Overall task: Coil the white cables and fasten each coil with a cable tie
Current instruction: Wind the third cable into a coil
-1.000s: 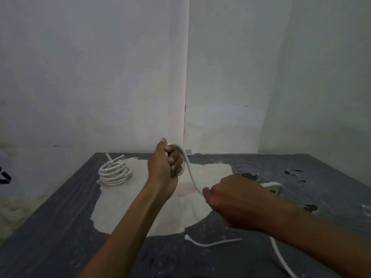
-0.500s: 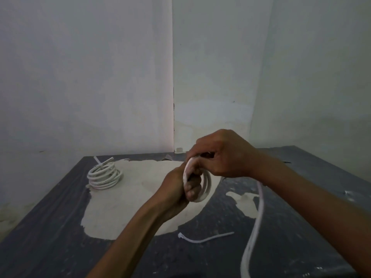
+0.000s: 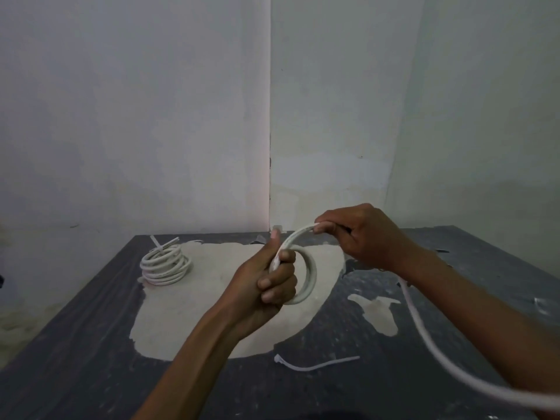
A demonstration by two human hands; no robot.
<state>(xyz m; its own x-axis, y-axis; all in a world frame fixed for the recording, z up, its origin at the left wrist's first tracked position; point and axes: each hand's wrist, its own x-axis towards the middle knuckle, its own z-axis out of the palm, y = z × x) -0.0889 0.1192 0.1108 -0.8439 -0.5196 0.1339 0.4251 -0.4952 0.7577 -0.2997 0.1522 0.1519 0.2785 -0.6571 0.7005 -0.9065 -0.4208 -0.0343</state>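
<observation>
A dark surface (image 3: 91,344) with a large pale worn patch sits in a corner of bare whitish walls. The left hand (image 3: 260,286) has its fingers (image 3: 283,257) curled round a small coil of white cable (image 3: 309,280), thumb raised; part of the coil is hidden in the fist. The right hand (image 3: 363,237) pinches the cable's next turn; its loose length runs under the forearm, blurred, and leaves the frame's right edge. A finished coil (image 3: 165,265) lies far left; a loose cable tie (image 3: 315,363) lies nearer
</observation>
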